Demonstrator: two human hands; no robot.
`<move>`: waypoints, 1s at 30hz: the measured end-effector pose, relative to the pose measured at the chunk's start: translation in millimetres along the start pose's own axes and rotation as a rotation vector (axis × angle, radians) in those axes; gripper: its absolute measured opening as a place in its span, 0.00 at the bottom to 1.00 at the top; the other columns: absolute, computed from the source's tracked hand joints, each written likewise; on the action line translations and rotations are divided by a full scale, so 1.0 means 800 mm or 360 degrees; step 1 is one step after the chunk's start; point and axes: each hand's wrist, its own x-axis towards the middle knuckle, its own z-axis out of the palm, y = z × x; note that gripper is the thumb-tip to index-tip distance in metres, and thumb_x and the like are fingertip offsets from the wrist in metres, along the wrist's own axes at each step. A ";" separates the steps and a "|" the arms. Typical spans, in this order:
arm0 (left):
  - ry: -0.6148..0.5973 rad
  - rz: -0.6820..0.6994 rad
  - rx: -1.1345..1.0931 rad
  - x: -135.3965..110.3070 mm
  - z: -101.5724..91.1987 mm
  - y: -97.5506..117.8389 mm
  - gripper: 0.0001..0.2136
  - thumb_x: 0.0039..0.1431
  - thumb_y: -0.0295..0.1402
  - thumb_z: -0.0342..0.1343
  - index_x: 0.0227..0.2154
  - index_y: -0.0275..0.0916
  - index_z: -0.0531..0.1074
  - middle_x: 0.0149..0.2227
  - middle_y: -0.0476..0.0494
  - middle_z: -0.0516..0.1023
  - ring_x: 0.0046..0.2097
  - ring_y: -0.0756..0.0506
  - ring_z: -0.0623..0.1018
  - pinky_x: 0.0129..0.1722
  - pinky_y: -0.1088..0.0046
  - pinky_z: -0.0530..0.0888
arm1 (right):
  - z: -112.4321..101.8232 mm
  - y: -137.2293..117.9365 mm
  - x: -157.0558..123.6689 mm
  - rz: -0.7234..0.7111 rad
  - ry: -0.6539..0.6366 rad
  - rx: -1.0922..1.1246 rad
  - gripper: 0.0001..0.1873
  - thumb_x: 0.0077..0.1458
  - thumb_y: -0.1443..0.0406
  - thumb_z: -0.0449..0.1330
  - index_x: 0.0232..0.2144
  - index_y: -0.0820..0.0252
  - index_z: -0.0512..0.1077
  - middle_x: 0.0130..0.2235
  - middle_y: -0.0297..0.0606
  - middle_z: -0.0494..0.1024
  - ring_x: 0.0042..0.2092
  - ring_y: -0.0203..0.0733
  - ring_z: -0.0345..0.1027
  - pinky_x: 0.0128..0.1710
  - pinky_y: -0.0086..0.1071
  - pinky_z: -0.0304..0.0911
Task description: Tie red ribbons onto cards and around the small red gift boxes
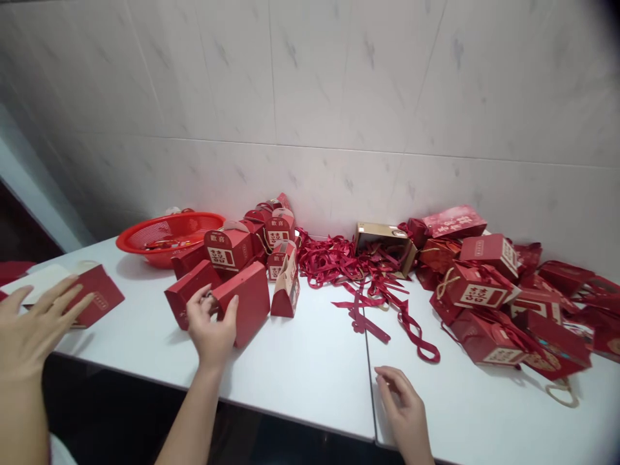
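Note:
My left hand (pixel 212 326) is closed on the left edge of a plain red gift box (pixel 247 302), its thumb on the near face. Another red box (pixel 188 294) stands just left of those fingers. Behind them is a red box with a white character panel and an arched top (pixel 227 248). A narrow tapered box (pixel 287 287) stands to the right. My right hand (pixel 401 403) is low over the table's front edge by the seam, fingers loosely curled, thumb and fingers apart, nothing visible in it. Loose dark red ribbons (pixel 334 258) lie beyond it.
Another person's hand (pixel 43 316) is spread at the far left over a red box (pixel 94 297). A red plastic basket (pixel 169 236) stands behind. An open carton with ribbons (pixel 387 236) is by the wall. Several finished-looking red boxes (pixel 484 290) are piled right on the white table (pixel 310 368).

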 end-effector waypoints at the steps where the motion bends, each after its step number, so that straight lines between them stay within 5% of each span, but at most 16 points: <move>1: -0.0034 0.0013 -0.0033 -0.013 -0.012 0.009 0.24 0.50 0.39 0.61 0.49 0.36 0.64 0.40 0.40 0.74 0.42 0.42 0.77 0.45 0.61 0.74 | 0.003 -0.009 0.000 -0.0053 -0.0006 -0.0003 0.09 0.57 0.60 0.59 0.33 0.59 0.77 0.35 0.43 0.79 0.37 0.46 0.74 0.33 0.34 0.73; 4: -0.0213 0.0076 0.0017 -0.064 -0.037 0.029 0.13 0.50 0.39 0.61 0.36 0.38 0.71 0.53 0.37 0.66 0.48 0.40 0.75 0.49 0.63 0.73 | 0.016 -0.043 0.001 -0.0280 -0.0071 0.0024 0.13 0.56 0.65 0.60 0.45 0.56 0.73 0.44 0.44 0.77 0.44 0.47 0.74 0.41 0.38 0.73; 8: -0.0549 0.0002 -0.0234 -0.140 -0.031 0.045 0.14 0.50 0.42 0.62 0.37 0.39 0.74 0.54 0.36 0.66 0.51 0.37 0.74 0.48 0.64 0.76 | 0.036 -0.079 0.008 -0.0518 -0.0153 0.0234 0.28 0.55 0.67 0.61 0.58 0.51 0.63 0.59 0.46 0.67 0.60 0.54 0.62 0.56 0.50 0.62; 12: -0.0923 -0.0465 -0.0717 -0.184 -0.011 0.060 0.26 0.57 0.43 0.57 0.57 0.44 0.63 0.45 0.41 0.72 0.40 0.44 0.78 0.42 0.71 0.77 | 0.040 -0.086 0.020 -0.0366 -0.0278 0.0353 0.13 0.56 0.67 0.60 0.45 0.53 0.72 0.41 0.42 0.79 0.42 0.46 0.74 0.42 0.37 0.72; 14: -0.1053 -0.0561 -0.0864 -0.185 -0.007 0.064 0.29 0.59 0.42 0.56 0.62 0.47 0.55 0.38 0.45 0.72 0.35 0.47 0.77 0.36 0.74 0.77 | 0.037 -0.088 0.023 -0.0249 -0.0303 0.0396 0.06 0.57 0.65 0.60 0.38 0.55 0.74 0.37 0.41 0.78 0.40 0.45 0.74 0.40 0.35 0.72; 17: -0.1225 -0.0407 -0.0873 -0.172 -0.006 0.063 0.22 0.58 0.39 0.57 0.55 0.47 0.66 0.37 0.45 0.72 0.35 0.46 0.76 0.37 0.72 0.76 | 0.030 -0.093 0.029 -0.0092 -0.0355 0.0424 0.05 0.56 0.61 0.62 0.33 0.56 0.75 0.40 0.42 0.76 0.46 0.47 0.72 0.47 0.38 0.69; 21: -0.1208 -0.0189 -0.0727 -0.160 -0.003 0.057 0.08 0.56 0.39 0.58 0.32 0.41 0.76 0.44 0.38 0.76 0.45 0.39 0.77 0.45 0.65 0.75 | 0.023 -0.080 0.054 -0.0079 -0.0635 0.0493 0.23 0.60 0.48 0.51 0.33 0.55 0.77 0.42 0.44 0.75 0.48 0.48 0.71 0.48 0.40 0.68; 24: -0.1242 -0.0246 -0.0817 -0.163 0.000 0.056 0.08 0.59 0.38 0.56 0.31 0.40 0.75 0.37 0.39 0.79 0.42 0.40 0.78 0.43 0.65 0.75 | 0.022 -0.042 0.089 -0.0102 -0.0569 0.0284 0.32 0.66 0.51 0.36 0.39 0.57 0.77 0.44 0.46 0.76 0.48 0.47 0.71 0.48 0.42 0.68; 27: -0.1234 -0.0280 -0.0862 -0.167 0.001 0.056 0.07 0.59 0.37 0.57 0.31 0.40 0.75 0.33 0.41 0.79 0.38 0.41 0.79 0.40 0.67 0.76 | 0.029 0.000 0.120 -0.0066 -0.0445 -0.0088 0.14 0.56 0.60 0.58 0.43 0.56 0.76 0.46 0.44 0.77 0.48 0.49 0.69 0.51 0.44 0.64; 30: -0.1211 -0.0293 -0.0855 -0.168 0.001 0.059 0.07 0.58 0.37 0.57 0.31 0.40 0.75 0.32 0.42 0.79 0.37 0.42 0.78 0.37 0.69 0.76 | 0.043 0.025 0.135 -0.0023 -0.0425 -0.0165 0.19 0.46 0.70 0.62 0.43 0.55 0.77 0.41 0.43 0.79 0.45 0.50 0.68 0.51 0.46 0.62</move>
